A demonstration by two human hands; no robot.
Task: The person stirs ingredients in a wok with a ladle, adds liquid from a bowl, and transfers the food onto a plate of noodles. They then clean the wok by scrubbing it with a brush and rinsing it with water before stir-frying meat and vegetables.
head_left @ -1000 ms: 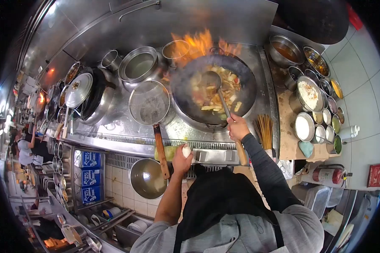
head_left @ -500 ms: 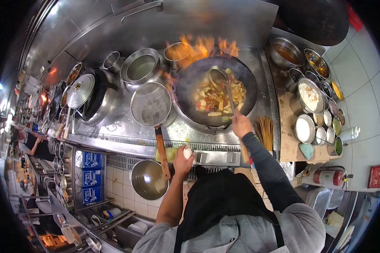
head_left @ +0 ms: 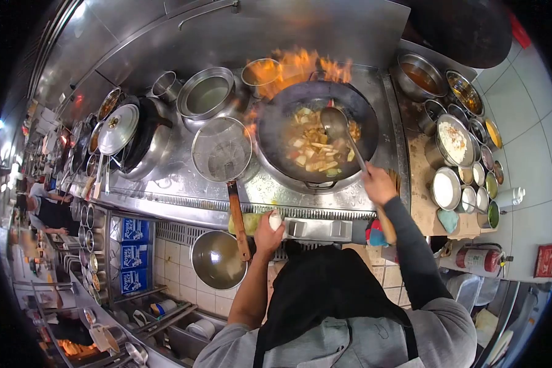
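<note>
My right hand (head_left: 379, 185) is closed round the handle of a metal ladle (head_left: 333, 122), whose bowl rests over the food (head_left: 313, 147) in a large black wok (head_left: 276, 116). Mixed pale, red and brown pieces fill the wok's middle, and flames rise behind its back rim. My left hand (head_left: 268, 233) is closed round a small white thing (head_left: 275, 219), too hidden to name, by the stove's front edge. Just left of that hand lies the wooden handle (head_left: 235, 214) of a round mesh strainer (head_left: 221, 149).
Metal pots, including a wide one with liquid (head_left: 206, 92), stand at the stove's back left. Bowls of ingredients, one of white food (head_left: 452, 144), crowd the right counter. A bowl (head_left: 219, 260) sits below the front edge. A co-worker (head_left: 46, 211) stands far left.
My right hand has moved right and slightly down. The ladle's bowl has shifted right in the wok, and the food has been stirred about. My left hand stays nearly in place.
</note>
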